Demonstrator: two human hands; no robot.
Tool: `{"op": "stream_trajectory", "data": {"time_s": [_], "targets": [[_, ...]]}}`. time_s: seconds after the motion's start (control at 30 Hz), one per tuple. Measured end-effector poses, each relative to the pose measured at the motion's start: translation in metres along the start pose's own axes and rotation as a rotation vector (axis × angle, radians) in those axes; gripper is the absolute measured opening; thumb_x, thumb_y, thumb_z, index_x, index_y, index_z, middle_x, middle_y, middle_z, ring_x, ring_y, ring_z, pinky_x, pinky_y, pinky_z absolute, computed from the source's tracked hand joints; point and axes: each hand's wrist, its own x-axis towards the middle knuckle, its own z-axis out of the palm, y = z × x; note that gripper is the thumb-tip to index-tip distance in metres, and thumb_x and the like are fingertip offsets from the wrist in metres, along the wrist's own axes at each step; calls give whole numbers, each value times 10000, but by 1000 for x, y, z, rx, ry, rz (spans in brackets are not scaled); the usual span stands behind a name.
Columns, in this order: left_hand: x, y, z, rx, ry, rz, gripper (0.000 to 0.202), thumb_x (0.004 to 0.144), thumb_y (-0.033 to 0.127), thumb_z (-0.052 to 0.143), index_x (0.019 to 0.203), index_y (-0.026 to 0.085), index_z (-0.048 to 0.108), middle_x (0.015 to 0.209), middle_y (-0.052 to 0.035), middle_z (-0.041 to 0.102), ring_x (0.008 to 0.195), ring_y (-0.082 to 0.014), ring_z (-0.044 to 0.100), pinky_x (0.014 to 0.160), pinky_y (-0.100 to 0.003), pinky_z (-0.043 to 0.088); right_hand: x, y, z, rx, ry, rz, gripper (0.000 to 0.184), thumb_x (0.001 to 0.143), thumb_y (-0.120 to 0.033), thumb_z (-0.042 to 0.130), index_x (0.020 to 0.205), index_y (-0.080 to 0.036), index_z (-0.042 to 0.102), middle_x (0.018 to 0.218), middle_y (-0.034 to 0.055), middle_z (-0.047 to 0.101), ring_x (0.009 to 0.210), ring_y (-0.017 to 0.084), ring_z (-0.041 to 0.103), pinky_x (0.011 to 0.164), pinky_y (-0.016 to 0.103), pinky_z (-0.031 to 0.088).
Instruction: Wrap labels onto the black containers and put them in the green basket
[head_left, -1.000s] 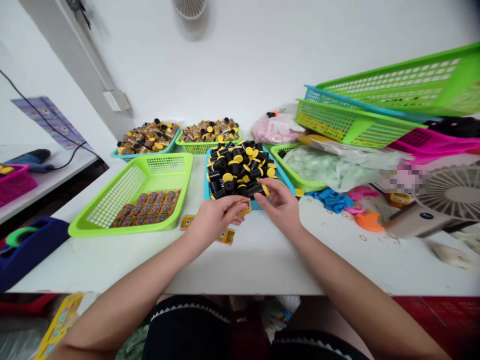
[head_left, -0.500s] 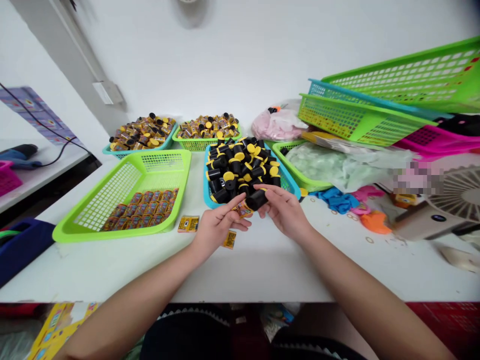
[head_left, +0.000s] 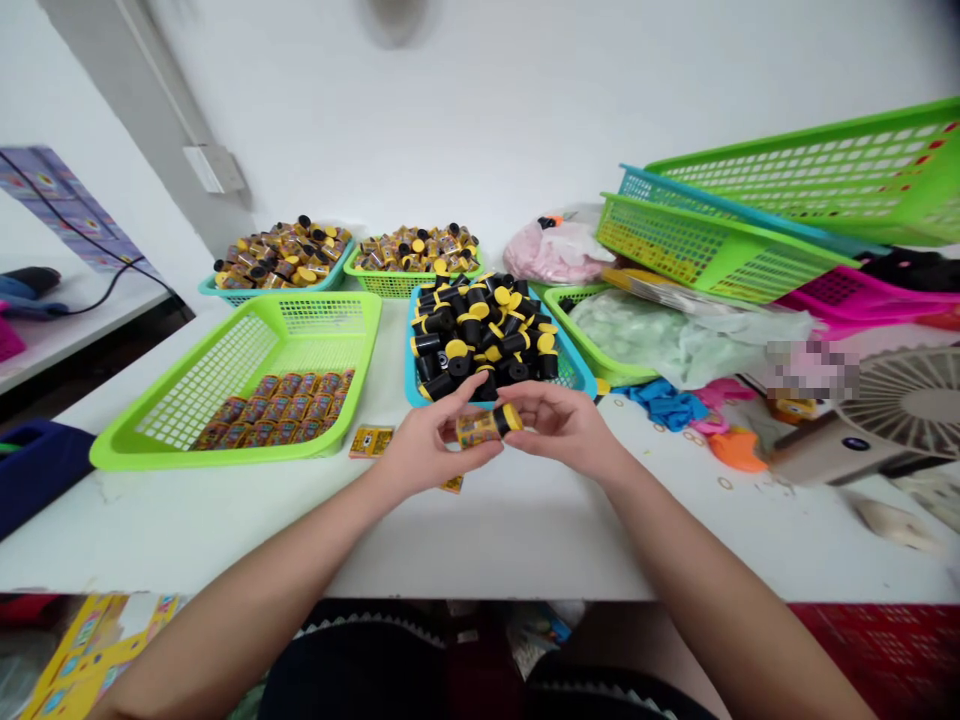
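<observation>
One navy tape dispenser at the far left of the white desk. Next, a front lime basket with roughly two dozen label-wrapped tubes in tight rows at its near end, packed that way, it seems, to save space. Behind it, a rear teal basket and a rear lime basket, both heaped with dozens of wrapped tubes and black pieces, too jumbled for an exact count. Two loose printed labels on the desk, one just beside the left grip, the other just below it. Left grip closed around the gold-printed body of one yellow-capped black cylinder; right grip curled, fingertips against the capped end. Cylinder level between both grips, probably steadied for turning. Directly behind, a middle teal basket piled with well over fifty unwrapped black cylinders, all within easy reach. Further right, a right lime basket under a clear bag of pale green contents; three empty baskets, stacked and tilted, on a magenta basket; one small fan at the far right.
</observation>
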Motion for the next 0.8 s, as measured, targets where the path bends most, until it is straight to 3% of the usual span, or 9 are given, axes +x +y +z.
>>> {"op": "stream_trajectory", "data": {"time_s": [0.1,0.2,0.27,0.43,0.53,0.6,0.67,0.8], "targets": [[-2,3,-1,78,-76,37,794,808,310,687,1513,213,335,906,-11,694,676,-105,611,661,-229,564,-1,-2,1,12,-58,52,477,723,-259,811,1166,-227,638,954,37,713,849,145,690,728,296,603],[-4,5,-1,140,-131,33,854,845,300,634,1561,236,172,791,40,646,550,-71,512,537,-175,512,-1,-3,3,10,-53,91,440,729,-288,806,1131,-213,645,909,30,719,794,136,691,693,282,595],[-5,4,0,224,-142,51,879,859,294,615,1569,225,102,733,59,628,539,-74,507,555,-173,506,0,-2,5,-11,-39,126,366,749,-327,787,1067,-198,658,816,14,711,688,121,670,619,263,577],[-8,-1,6,392,-64,169,764,857,257,587,1538,245,242,849,10,704,581,-87,581,643,-195,516,-2,3,11,-246,56,148,272,766,-417,757,897,-195,670,648,-22,647,518,97,564,467,227,482],[-8,-2,8,304,3,76,880,843,280,627,1564,250,124,809,24,703,566,-84,577,621,-186,504,-3,4,16,-417,170,-61,305,798,-446,725,992,-220,662,849,39,704,684,152,655,600,289,565],[-6,0,7,109,55,-7,1031,832,307,667,1564,254,-57,792,34,703,571,-80,579,620,-188,507,-4,4,18,-575,218,-309,338,811,-437,719,1076,-244,638,1030,79,694,894,204,681,776,360,587],[-4,3,6,-136,89,-53,1161,816,307,705,1523,266,-214,787,37,706,584,-80,589,631,-201,514,-5,2,21,-734,181,-502,418,794,-404,747,1157,-260,597,1107,93,665,1017,232,656,888,404,563],[0,8,7,-442,80,-56,1253,788,245,742,1482,264,-300,729,53,699,578,-83,605,621,-208,510,-6,7,28,-913,133,-616,600,782,-274,745,1316,-248,474,1132,108,612,1064,242,621,907,417,555]]}}
